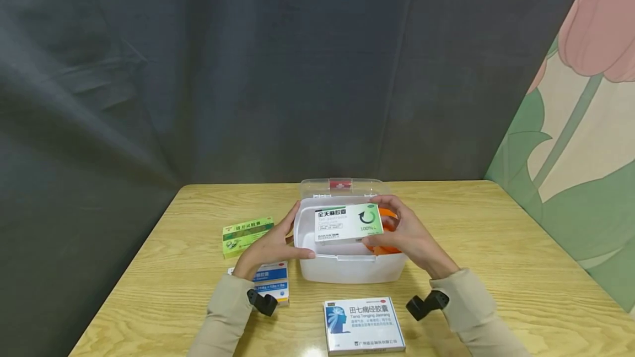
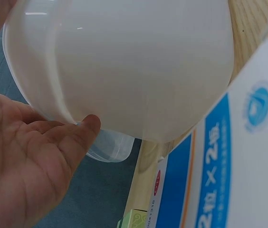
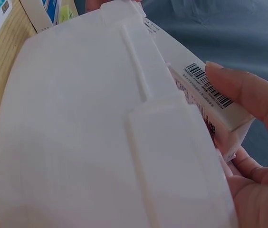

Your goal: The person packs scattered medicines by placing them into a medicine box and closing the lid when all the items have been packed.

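My right hand point(image 1: 412, 236) pinches a white and green medicine box point(image 1: 349, 223) by its right end. The thumb lies on the barcode side in the right wrist view. This box is tilted over the opening of a white plastic first-aid box point(image 1: 347, 269), whose clear lid point(image 1: 364, 187) with a red cross label stands open behind. Something orange point(image 1: 384, 249) shows inside, at the right, partly hidden by the hand. My left hand point(image 1: 270, 249) holds the first-aid box's left side, with thumb and fingers spread along the rim.
A green medicine box point(image 1: 246, 236) lies to the left on the wooden table point(image 1: 163, 296). Nearer stands a blue and white medicine box point(image 1: 275, 282), partly hidden by the left wrist. Another white medicine box point(image 1: 364, 326) with a blue head picture lies in front.
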The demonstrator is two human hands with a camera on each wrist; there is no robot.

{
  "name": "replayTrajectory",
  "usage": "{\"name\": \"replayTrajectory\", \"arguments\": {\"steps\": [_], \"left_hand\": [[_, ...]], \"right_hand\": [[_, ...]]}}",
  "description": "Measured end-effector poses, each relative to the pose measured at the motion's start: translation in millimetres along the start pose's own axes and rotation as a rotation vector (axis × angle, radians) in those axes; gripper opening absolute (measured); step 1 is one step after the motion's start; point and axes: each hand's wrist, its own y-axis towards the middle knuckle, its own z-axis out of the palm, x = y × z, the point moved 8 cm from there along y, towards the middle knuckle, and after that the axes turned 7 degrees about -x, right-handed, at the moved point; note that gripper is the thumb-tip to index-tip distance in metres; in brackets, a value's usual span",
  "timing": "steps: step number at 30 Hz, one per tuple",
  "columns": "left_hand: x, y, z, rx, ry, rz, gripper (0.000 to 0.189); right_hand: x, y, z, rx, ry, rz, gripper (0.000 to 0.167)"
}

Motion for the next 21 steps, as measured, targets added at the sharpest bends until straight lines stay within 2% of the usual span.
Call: {"name": "replayTrajectory", "arguments": {"steps": [11,21], "left_hand": [[0.0,0.0,0.6,0.006,-0.007,0.018,0.113],[-3.3,0.5,1.3,0.015,-0.008,0.025,0.113]], "right_hand": [[2.9,4.5,8.2,0.018,-0.037,0.017,0.080],[7.4,10.2,13.2,0.003,-0.156,-0.004,0.075]]}}
